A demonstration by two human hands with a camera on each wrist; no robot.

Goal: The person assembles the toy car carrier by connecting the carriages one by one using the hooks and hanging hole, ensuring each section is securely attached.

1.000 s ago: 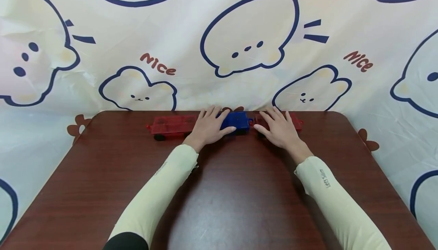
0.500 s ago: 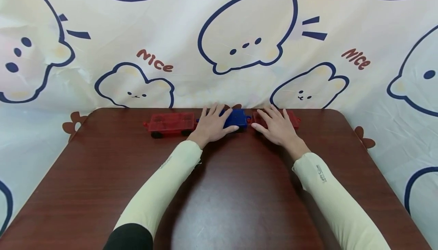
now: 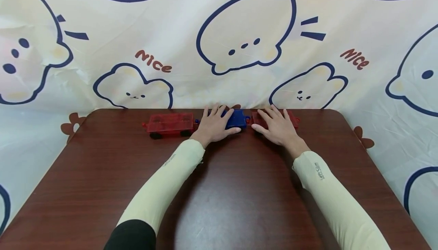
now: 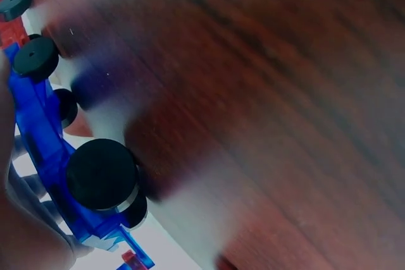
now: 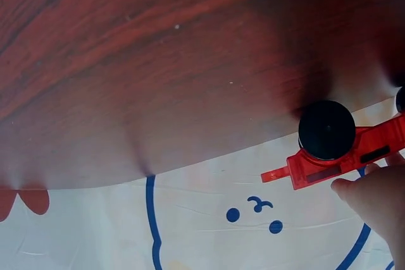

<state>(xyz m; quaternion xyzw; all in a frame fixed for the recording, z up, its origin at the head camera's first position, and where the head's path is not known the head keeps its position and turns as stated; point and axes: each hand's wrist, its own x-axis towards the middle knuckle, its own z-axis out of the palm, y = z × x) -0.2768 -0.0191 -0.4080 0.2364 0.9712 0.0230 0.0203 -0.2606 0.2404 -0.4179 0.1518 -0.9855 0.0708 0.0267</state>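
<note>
My left hand (image 3: 213, 127) rests on a blue toy train car (image 3: 237, 119), fingers spread toward its far edge and thumb pointing right along the near side. In the left wrist view the see-through blue car (image 4: 38, 131) shows black wheels. Over a red toy train car (image 3: 293, 118) to the right lies my right hand (image 3: 278, 127), fingers spread and thumb near the coupling with the blue car. This red car (image 5: 385, 137) shows a black wheel and an end hook in the right wrist view. Another red car (image 3: 171, 122) stands left of the blue one, joined at the hitch.
The cars form a row along the far edge of the brown wooden table (image 3: 219, 189). Right behind that edge hangs a white cloth (image 3: 219, 90) printed with blue-outlined cartoon faces.
My left hand has shifted slightly right on the blue car, uncovering the left red car's right end and the hitch. My right hand stays on its car. The head view has shifted a little.
</note>
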